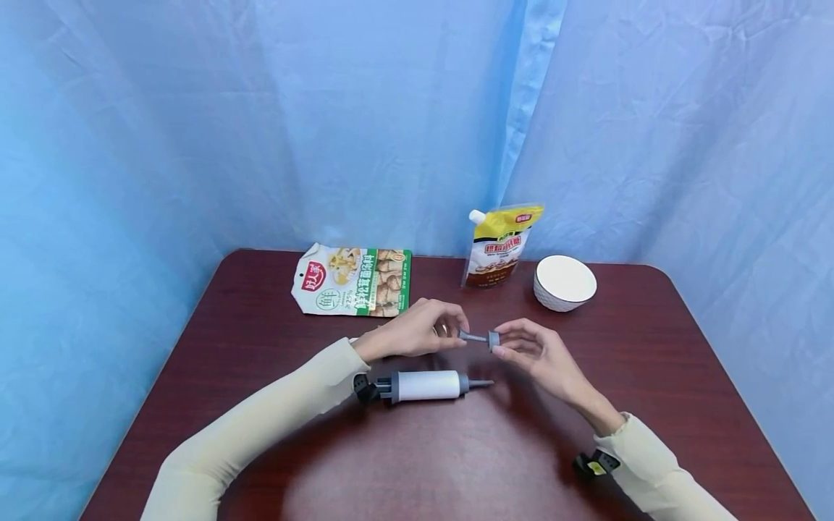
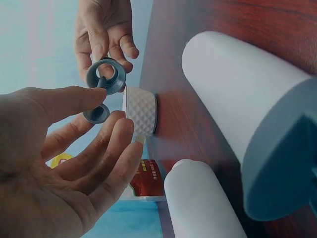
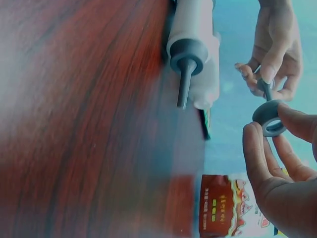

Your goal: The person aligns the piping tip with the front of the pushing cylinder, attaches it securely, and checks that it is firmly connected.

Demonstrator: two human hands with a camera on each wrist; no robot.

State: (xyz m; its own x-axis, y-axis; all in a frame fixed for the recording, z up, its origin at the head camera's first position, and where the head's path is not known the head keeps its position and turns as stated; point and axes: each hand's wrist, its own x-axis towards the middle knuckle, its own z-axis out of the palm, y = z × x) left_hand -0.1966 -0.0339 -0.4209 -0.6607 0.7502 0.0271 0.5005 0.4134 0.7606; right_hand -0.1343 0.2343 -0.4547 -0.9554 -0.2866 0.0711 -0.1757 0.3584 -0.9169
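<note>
Fingers of the left hand [image 1: 417, 329] and right hand [image 1: 541, 356] pinch a grey fitting [image 1: 480, 339] at opposite ends.
Head view: it is raised above the table [image 1: 430, 463], probably gripped at both ends for steadiness; a white tube [image 1: 428, 386] lies nearer the person, leaving both hands free. Left wrist view: thumb and finger clamp its small flared end, other fingers spread. Right wrist view: fingertips clasp its collar [image 3: 269, 110]; softly blurred, perhaps a separate piece.
</note>
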